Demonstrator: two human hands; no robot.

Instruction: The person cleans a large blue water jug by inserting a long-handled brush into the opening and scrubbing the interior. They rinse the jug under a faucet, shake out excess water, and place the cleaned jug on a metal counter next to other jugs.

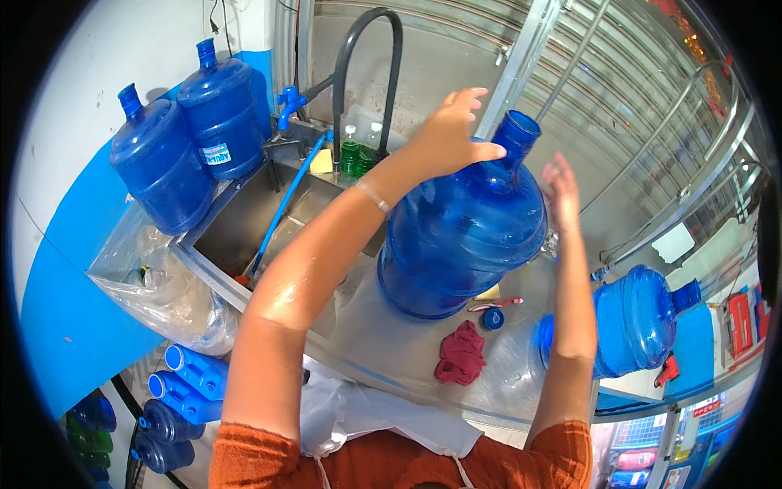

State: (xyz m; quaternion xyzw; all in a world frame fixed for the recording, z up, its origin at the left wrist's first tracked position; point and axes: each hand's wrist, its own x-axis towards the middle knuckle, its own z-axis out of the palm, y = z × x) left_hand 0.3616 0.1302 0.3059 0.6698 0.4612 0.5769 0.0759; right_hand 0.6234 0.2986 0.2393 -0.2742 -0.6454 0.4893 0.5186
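Observation:
A large blue water jug [464, 226] stands uncapped on the steel counter [366, 324], its open neck [519, 131] tilted up and right in the picture. My left hand [455, 134] is over the jug's left shoulder, fingers spread, the thumb beside the neck; whether it touches cannot be told. On the other side, my right hand [561, 189] is raised near the jug's right shoulder, blurred, with nothing in it. Close to the jug's base lie a blue cap [492, 318], a red-and-white brush [504, 304] and a crumpled maroon cloth [461, 354]. A yellow sponge [489, 293] is partly hidden.
Left of the counter is a steel sink [244, 235] with a blue hose [284, 211] in it. Two blue jugs [162, 159] stand beyond its left edge. A black gooseneck pipe [342, 73] arches behind. Another jug [635, 324] is at the right, partly behind my forearm.

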